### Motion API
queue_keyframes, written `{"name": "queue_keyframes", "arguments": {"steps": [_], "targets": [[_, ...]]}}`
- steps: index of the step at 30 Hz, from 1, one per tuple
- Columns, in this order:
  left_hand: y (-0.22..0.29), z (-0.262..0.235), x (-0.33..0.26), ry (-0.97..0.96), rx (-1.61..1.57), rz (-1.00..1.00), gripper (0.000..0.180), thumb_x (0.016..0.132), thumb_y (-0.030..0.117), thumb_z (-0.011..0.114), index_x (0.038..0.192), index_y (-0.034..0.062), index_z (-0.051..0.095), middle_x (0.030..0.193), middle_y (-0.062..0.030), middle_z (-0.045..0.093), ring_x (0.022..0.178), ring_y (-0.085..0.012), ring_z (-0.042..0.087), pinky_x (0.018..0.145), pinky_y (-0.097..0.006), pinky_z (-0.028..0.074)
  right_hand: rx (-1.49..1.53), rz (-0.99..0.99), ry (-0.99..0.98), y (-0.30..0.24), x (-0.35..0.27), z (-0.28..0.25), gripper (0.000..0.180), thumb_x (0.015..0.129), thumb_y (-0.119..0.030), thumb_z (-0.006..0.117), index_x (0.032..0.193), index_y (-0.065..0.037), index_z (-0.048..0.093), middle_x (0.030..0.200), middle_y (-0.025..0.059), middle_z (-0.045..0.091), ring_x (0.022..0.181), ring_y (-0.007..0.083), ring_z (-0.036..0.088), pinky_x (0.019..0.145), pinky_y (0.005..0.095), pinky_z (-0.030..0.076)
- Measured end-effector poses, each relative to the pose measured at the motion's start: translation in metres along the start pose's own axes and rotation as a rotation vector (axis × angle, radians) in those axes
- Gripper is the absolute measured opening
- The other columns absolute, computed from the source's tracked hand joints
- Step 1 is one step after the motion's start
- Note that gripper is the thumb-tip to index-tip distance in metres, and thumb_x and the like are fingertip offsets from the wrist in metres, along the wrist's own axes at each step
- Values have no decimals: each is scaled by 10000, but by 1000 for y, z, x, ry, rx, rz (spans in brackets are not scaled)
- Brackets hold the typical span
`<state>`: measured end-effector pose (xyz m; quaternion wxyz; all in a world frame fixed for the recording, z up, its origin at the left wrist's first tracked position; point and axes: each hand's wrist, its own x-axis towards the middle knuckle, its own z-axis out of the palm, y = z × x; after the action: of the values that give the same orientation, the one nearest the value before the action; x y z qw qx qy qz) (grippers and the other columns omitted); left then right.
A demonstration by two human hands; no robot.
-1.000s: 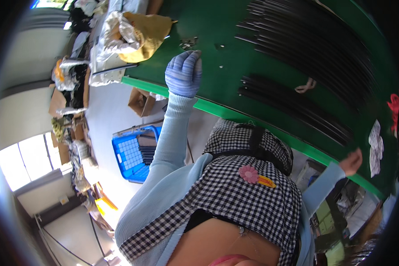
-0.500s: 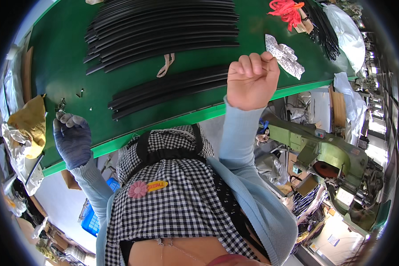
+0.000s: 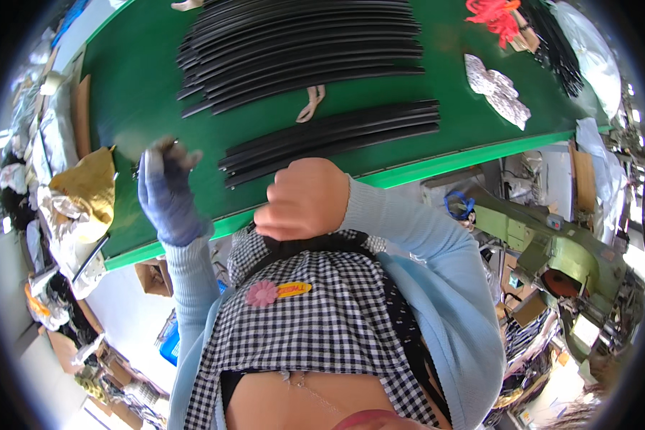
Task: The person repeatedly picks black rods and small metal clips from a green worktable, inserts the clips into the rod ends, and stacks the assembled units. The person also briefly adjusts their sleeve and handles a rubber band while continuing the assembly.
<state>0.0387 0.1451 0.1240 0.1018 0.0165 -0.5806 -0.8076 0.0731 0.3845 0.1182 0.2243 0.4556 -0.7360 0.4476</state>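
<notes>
My left hand [image 3: 169,193], in a bluish-grey glove, is above the left part of the green table [image 3: 132,118]. Its fingertips are smeared by motion, and small bits that look like metal show beside them. My bare right hand [image 3: 307,199] is at the table's near edge, in front of my checked apron [image 3: 308,315]. Its back faces up and its fingers are curled in; whatever is inside is hidden. Just beyond it lies a short row of black strips [image 3: 337,140], touched by neither hand. A larger stack of black strips [image 3: 301,57] lies farther back.
A pale loop of band [image 3: 311,104] lies between the strip groups. At right are a patterned cloth [image 3: 496,92], red ties [image 3: 496,18] and a white plastic bag [image 3: 588,54]. A mustard cloth [image 3: 86,188] lies at left. A green machine [image 3: 562,261] stands at right below the table.
My right hand has swung left and nearer my body, turning its back up, from beside the patterned cloth. My left hand has lifted a little and shifted right. The whole view has shifted.
</notes>
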Motion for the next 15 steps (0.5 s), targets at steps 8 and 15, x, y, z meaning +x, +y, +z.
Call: {"name": "queue_keyframes", "arguments": {"steps": [8, 15], "targets": [[29, 72, 122, 155, -210, 297, 305, 959, 250, 620, 1117, -11, 628, 934, -109, 646, 799, -210, 638, 784, -406, 583, 470, 539, -600, 3, 36, 74, 320, 873, -412, 675, 1022, -130, 708, 838, 60, 643, 767, 243, 658, 709, 377, 518], [19, 90, 225, 228, 18, 438, 228, 1001, 199, 539, 1103, 37, 664, 913, -112, 694, 720, -196, 650, 686, -340, 587, 643, 548, -639, 14, 47, 91, 282, 911, -286, 645, 1059, -54, 704, 1024, 138, 697, 948, 299, 675, 835, 373, 526]]}}
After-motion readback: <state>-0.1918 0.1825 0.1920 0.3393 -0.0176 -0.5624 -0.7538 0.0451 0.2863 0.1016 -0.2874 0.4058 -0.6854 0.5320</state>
